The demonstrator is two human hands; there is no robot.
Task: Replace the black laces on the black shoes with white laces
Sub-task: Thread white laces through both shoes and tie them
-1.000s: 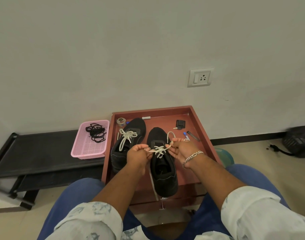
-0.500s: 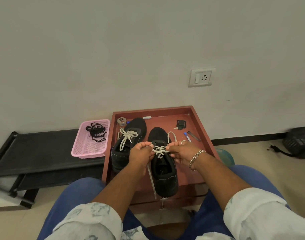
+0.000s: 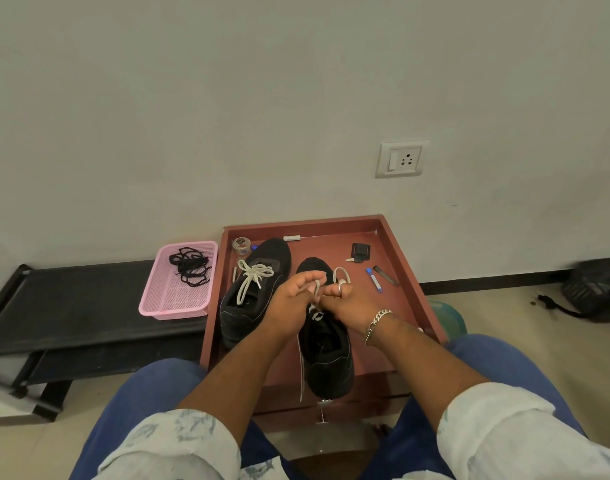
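Here, no writing is legible. The pink basket (image 3: pixel 178 289), left of the red tray (image 3: pixel 405 268), holds the black laces (image 3: pixel 189 266). In the tray, both hands, left (image 3: pixel 293 299) and right (image 3: pixel 345 303), pinch the white lace (image 3: pixel 341 273) above the right-side black shoe (image 3: pixel 327 355); the other shoe (image 3: pixel 251 299) sits laced beside it.

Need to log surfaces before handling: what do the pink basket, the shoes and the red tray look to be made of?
Pink basket: looks like moulded plastic, with a regular mesh of holes in floor and walls.
Black shoes: matte, soft-looking upper with pale stitching, perhaps suede or fabric; I cannot tell which.
Red tray: reddish-brown, smooth, faintly glossy; probably painted or laminated wood, but that is open.
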